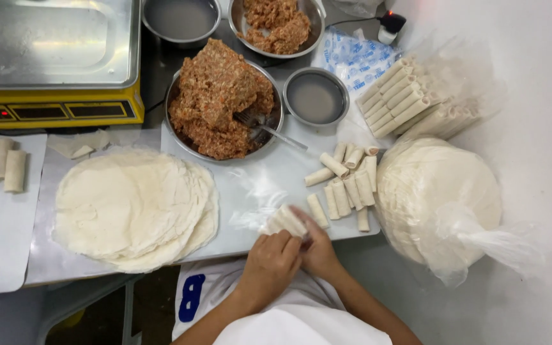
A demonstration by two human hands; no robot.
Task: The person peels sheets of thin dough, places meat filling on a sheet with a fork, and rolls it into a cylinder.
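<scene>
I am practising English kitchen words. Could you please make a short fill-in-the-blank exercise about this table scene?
1. Both hands, left hand and right hand, hold a half-rolled ____.
2. A metal ____ rests in the large bowl of minced filling.
3. The stack of round wrappers lies to the ____ of the hands.
4. The wrappers at the right edge are inside a clear plastic ____.

Missing words: roll; fork; left; bag

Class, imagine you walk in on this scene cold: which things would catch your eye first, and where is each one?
Probably the big metal bowl of reddish-brown minced filling at top centre, with a fork lying in it. Next, the broad stack of round pale wrappers spread at the left of the work surface. Then the person's left hand and right hand at the near edge, together on a small wrapped roll, with finished rolls lying just to the right.
</scene>
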